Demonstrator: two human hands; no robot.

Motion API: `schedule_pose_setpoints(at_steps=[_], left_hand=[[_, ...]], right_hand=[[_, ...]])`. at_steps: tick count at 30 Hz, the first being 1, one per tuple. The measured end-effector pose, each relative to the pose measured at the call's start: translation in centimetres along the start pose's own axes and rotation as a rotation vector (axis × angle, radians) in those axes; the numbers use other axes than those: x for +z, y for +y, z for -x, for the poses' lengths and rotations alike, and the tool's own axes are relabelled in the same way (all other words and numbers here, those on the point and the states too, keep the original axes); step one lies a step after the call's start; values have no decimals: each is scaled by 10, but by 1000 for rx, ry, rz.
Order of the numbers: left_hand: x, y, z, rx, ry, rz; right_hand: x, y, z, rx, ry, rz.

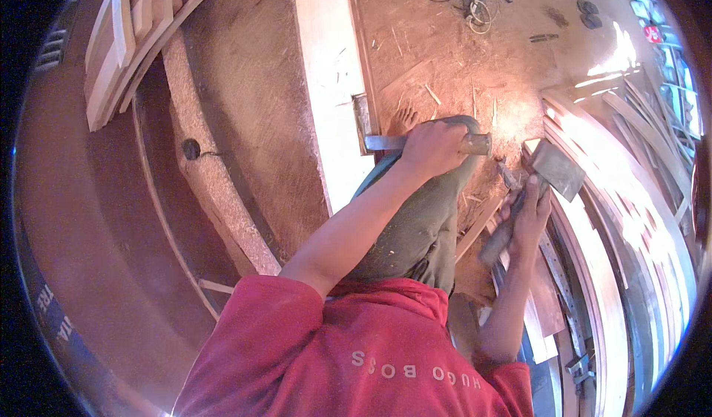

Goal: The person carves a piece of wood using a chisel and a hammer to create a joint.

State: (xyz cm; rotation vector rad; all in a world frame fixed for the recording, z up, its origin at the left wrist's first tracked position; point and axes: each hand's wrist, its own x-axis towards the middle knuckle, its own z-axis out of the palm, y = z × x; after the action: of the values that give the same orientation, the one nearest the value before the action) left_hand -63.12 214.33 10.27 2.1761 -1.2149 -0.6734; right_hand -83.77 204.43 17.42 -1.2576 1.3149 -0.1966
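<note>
My left hand (434,148) is closed around a chisel (384,143), held level above my thigh. Its flat metal blade points left, and the tip is over or beside a dark notch (361,124) in the edge of a long pale wooden plank (326,68). The butt of the chisel's handle sticks out to the right of my fist. On the right, my right hand (528,213) grips a mallet (558,171) by its handle. The blocky grey head is raised beyond my fingers, apart from the chisel, and the handle slants down toward me.
Several long boards (593,217) lie stacked at the right, with a metal clamp (580,369) among them. A curved wooden frame (141,31) stands at the far left. Cable and tools (478,9) and a pair of sandals (588,14) lie on the dusty floor. My bare foot (403,120) is beside the plank.
</note>
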Motion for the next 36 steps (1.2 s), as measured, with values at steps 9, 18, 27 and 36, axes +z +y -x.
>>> schedule_pose_setpoints(at_steps=[9,18,27,36], left_hand=[[-7,-2,-22,-183,-244,-27],[6,4,-53,-144,-222,-189],[-4,8,-45,-68,-45,-89],[-20,2,-46,-74,-7,-33]], right_hand=[[5,-27,-3,-94,-120,190],[-10,-17,24,3,16,-75],[-20,-7,41,71,86,-142],[-5,-30,44,21,67,-163]])
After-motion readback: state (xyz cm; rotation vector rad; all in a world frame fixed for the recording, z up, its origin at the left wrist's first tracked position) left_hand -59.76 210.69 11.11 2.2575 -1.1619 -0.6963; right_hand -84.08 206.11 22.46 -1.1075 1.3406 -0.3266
